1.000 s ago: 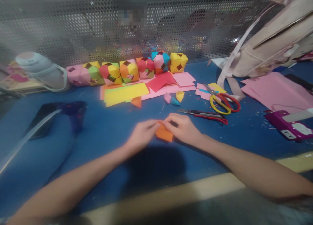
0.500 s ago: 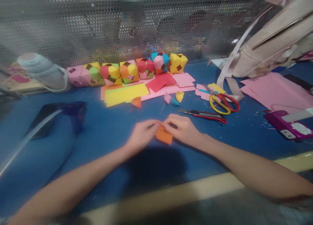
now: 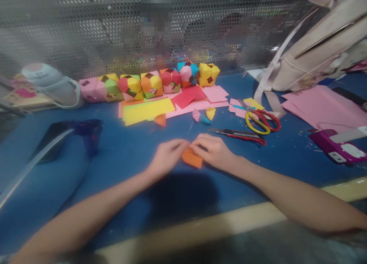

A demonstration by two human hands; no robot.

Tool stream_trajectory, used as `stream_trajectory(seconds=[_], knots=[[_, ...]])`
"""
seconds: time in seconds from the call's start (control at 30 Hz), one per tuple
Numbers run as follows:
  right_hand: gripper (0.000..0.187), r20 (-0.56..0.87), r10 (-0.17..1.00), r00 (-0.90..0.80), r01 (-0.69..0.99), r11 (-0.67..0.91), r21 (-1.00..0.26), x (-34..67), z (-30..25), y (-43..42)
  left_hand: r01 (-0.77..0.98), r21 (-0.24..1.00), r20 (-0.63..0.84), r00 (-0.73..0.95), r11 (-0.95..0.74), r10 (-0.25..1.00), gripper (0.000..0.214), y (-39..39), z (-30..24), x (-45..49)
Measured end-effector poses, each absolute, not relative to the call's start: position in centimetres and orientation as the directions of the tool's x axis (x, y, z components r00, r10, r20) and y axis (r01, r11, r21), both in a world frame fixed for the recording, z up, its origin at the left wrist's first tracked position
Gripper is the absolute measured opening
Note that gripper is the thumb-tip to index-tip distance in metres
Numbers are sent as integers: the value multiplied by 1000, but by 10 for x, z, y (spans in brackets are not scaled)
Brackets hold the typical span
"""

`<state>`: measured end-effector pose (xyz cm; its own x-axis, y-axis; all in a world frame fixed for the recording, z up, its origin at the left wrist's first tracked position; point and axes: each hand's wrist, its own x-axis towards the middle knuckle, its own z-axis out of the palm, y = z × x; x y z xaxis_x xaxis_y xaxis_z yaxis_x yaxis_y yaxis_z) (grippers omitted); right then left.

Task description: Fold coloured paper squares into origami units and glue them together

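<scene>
At the far left of the blue desk (image 3: 123,141), a pale grey-blue cylindrical bottle (image 3: 53,84) is standing beside a row of multicoloured folded-paper balls (image 3: 151,84). Nearer to me, a dark blue tool of pistol-like shape (image 3: 90,137) is lying, rather blurred. In front of the row, long yellow paper strips (image 3: 149,110) are resting, and just below them a small bent orange paper piece (image 3: 160,119) is waiting alone.

Then comes the left hand (image 3: 170,153): its thumb and forefinger are pinching the upper edge of a small flat orange paper (image 3: 192,158). This paper is sitting between the two hands, low over the desk's middle. The right hand (image 3: 213,147) is gripping the same edge, its fingers curled and its thumb pressing; I cannot tell how the hidden fingertips are meeting.

In my judgement, the person is shaping a fold along this edge, and the next move is calling for steady, light pressure without tearing. Further right, a thin red-and-black cutter (image 3: 241,135) and yellow-and-red-handled scissors (image 3: 259,122) are lying apart from the hands.
</scene>
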<state>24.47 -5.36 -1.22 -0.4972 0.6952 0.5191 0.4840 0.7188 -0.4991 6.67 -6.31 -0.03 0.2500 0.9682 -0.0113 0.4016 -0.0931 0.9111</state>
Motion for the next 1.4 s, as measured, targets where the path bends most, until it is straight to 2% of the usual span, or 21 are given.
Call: stream_trajectory(seconds=[0.2,0.5,1.0,1.17,1.4], knots=[[21,399,806,-438,493,586,-644,243,-9,-53,373,926,-18,204,-61,979,27,-63,-1,65],[21,370,832,-413,498,547,-673,244,-8,-50,185,982,-74,283,21,956,33,-55,-22,58],[15,413,836,-362,374,536,-757,237,-15,-48,394,902,50,313,-177,948,35,-53,-16,62],[15,377,868,-322,342,478,-809,236,-13,-47,354,917,81,283,-182,956,37,-51,-17,64],[20,281,901,-329,311,385,-869,237,-12,-45,402,886,110,303,-231,947,35,-52,-15,64]])
